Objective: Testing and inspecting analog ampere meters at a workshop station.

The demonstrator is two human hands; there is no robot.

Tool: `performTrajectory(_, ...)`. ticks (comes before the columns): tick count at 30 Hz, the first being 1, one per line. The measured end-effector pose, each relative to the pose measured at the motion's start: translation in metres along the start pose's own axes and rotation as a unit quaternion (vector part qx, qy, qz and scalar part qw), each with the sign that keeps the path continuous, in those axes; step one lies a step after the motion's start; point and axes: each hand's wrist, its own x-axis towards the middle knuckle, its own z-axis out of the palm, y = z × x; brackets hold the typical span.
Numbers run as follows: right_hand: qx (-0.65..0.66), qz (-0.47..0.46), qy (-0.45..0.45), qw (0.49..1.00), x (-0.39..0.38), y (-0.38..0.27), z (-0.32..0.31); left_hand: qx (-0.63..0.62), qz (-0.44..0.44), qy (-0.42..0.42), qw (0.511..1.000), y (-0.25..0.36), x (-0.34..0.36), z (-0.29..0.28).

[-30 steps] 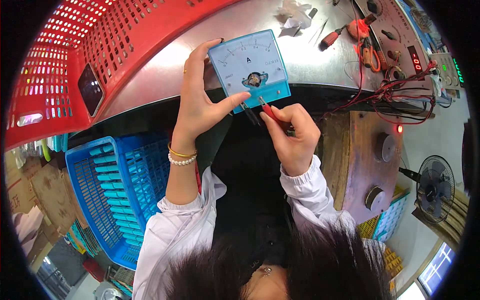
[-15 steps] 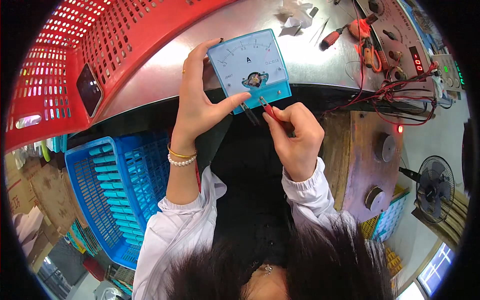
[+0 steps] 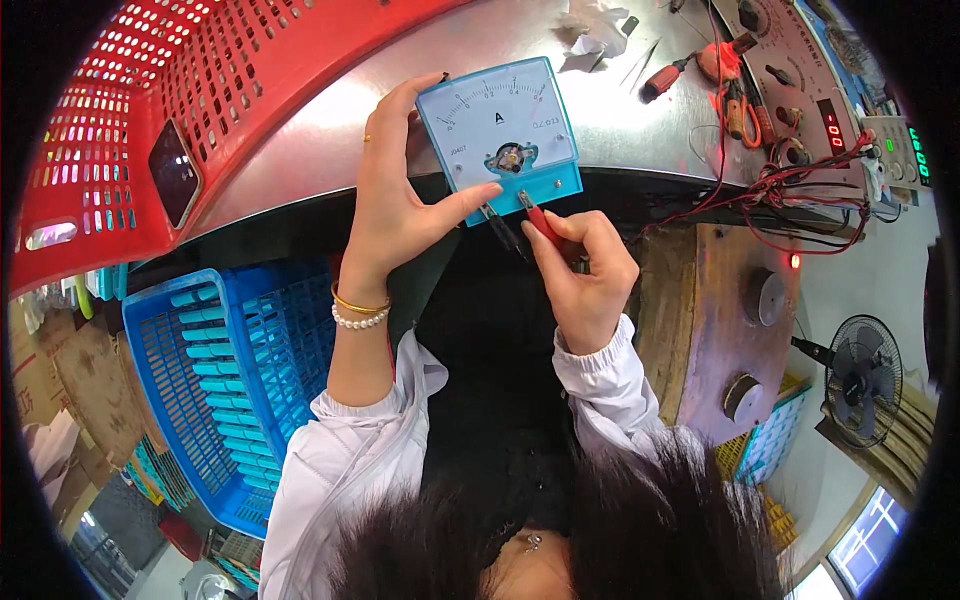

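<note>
My left hand [image 3: 405, 195] grips a blue-framed ammeter [image 3: 545, 115] by its left side, the thumb lying over the lower front edge. The white dial faces up, with the round movement showing in its middle. Between the thumb and index finger of my right hand [image 3: 590, 260] is a red test clip [image 3: 538, 215], its metal tip touching a terminal on the meter's blue lower strip. A black test clip [image 3: 505, 232] sits at the other terminal, beside my left thumb, partly hidden. The meter is held at the bench's near edge.
A red basket [image 3: 230, 100] with a phone [image 3: 175, 172] stands at the left of the metal bench [image 3: 340, 90]. Below it, a blue crate [image 3: 225, 400] holds several blue meter cases. Right: a screwdriver [image 3: 664, 78], tangled leads [image 3: 775, 195], a power supply [image 3: 835, 130], a fan [image 3: 862, 380].
The red clip sits slightly closer against the terminal, and my right hand has shifted a little left. The red digits on the power supply look different. The meter is almost still.
</note>
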Motion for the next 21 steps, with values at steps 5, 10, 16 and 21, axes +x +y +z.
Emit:
performTrajectory(5,0.01,-0.028,-0.015,0.999,0.005,-0.002,-0.008,0.004,-0.015,0.005,1.0,0.009,0.002,-0.003)
performTrajectory(10,-0.018,-0.056,0.014,0.998,0.011,-0.022,-0.02,0.0,-0.008,0.015,1.0,0.027,0.004,-0.009)
performTrajectory(16,-0.124,-0.058,-0.025,0.99,0.019,-0.029,-0.029,-0.054,-0.068,-0.002,0.996,0.062,0.005,0.025)
performTrajectory(21,-0.059,0.02,0.018,0.998,-0.018,-0.001,-0.087,0.048,0.021,-0.059,0.997,0.121,-0.027,0.088)
